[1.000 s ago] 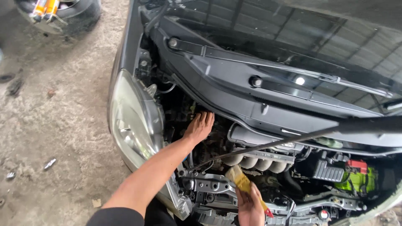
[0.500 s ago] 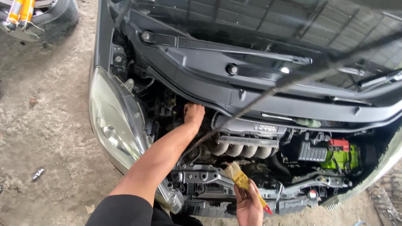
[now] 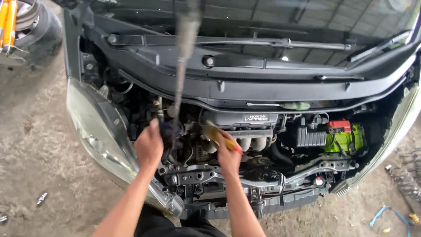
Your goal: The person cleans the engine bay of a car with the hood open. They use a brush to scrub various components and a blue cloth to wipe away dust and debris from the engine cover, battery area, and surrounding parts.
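Note:
I look down into a car's open engine bay. My left hand (image 3: 149, 147) reaches in at the left side, its fingers closed around a dark bluish cloth (image 3: 169, 129) beside the foot of the hood prop rod (image 3: 182, 66). My right hand (image 3: 229, 157) is shut on a paintbrush (image 3: 218, 136) with a red handle and pale yellow bristles. The bristles rest against the silver intake manifold (image 3: 252, 142), just under the black engine cover (image 3: 239, 119).
The left headlight (image 3: 92, 127) curves beside my left arm. A green battery (image 3: 346, 138) with a red terminal cover sits at the right. Wiper arms (image 3: 280, 43) lie across the cowl. A tyre (image 3: 41, 30) stands top left, and a coil spring (image 3: 405, 180) and blue strap (image 3: 386, 215) lie on the ground at the right.
My view has swung over the engine. My left hand left the deep spot and closed on the dark cloth. My right hand raised the brush to the manifold.

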